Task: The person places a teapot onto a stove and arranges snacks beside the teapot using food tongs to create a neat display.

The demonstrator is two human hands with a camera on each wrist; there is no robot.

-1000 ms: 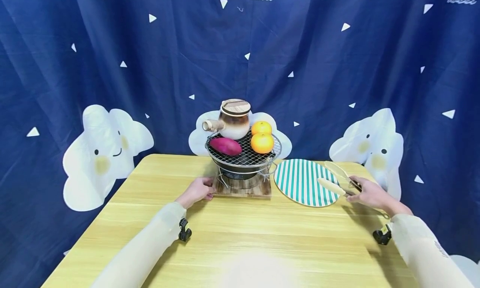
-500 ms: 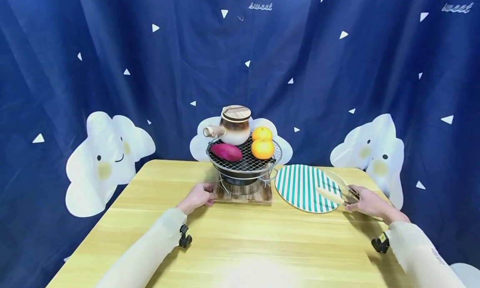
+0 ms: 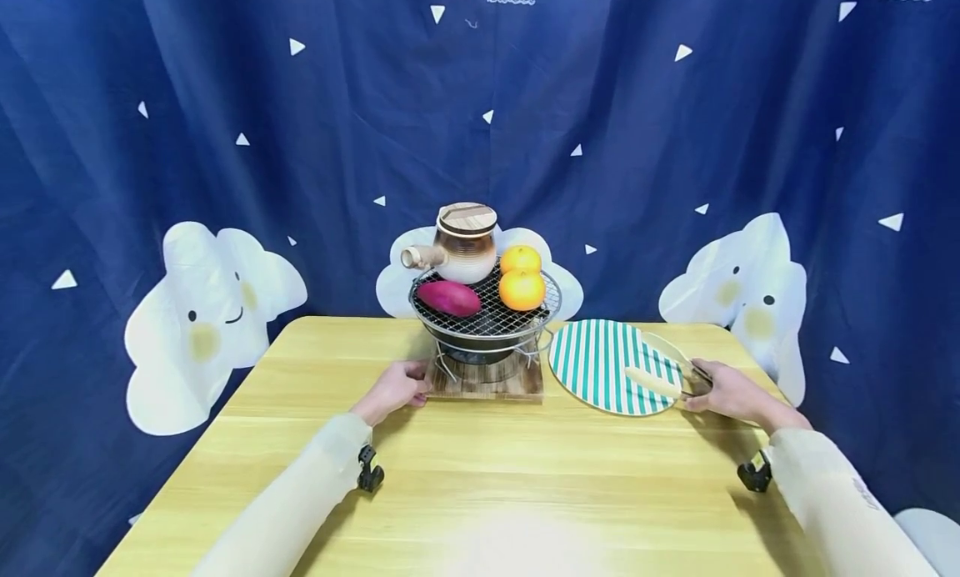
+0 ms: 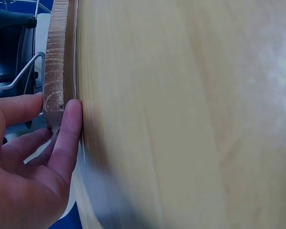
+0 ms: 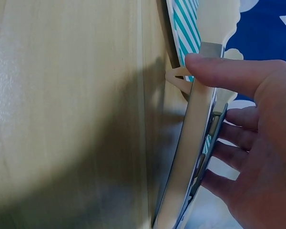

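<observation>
In the head view my left hand (image 3: 393, 388) is at the left front corner of a wooden board (image 3: 491, 385). The left wrist view shows its thumb and fingers pinching the edge of that board (image 4: 55, 67). A black grill (image 3: 487, 343) with a wire mesh top stands on the board. My right hand (image 3: 727, 391) grips kitchen tongs (image 3: 660, 385) with cream tips, spread apart over a round green-and-white striped mat (image 3: 600, 364). In the right wrist view, thumb and fingers lie on opposite arms of the tongs (image 5: 193, 119).
On the mesh are a purple sweet potato (image 3: 448, 298), two oranges (image 3: 522, 290) and a brown-and-white side-handled pot (image 3: 467, 248) with a wooden lid. Everything stands toward the back of a light wooden table (image 3: 480, 469). Behind it hangs a blue curtain (image 3: 337, 102) with clouds.
My right hand has shifted slightly left, carrying the tongs' tips farther over the striped mat. The left hand stays at the board's corner. The head view has tilted slightly.
</observation>
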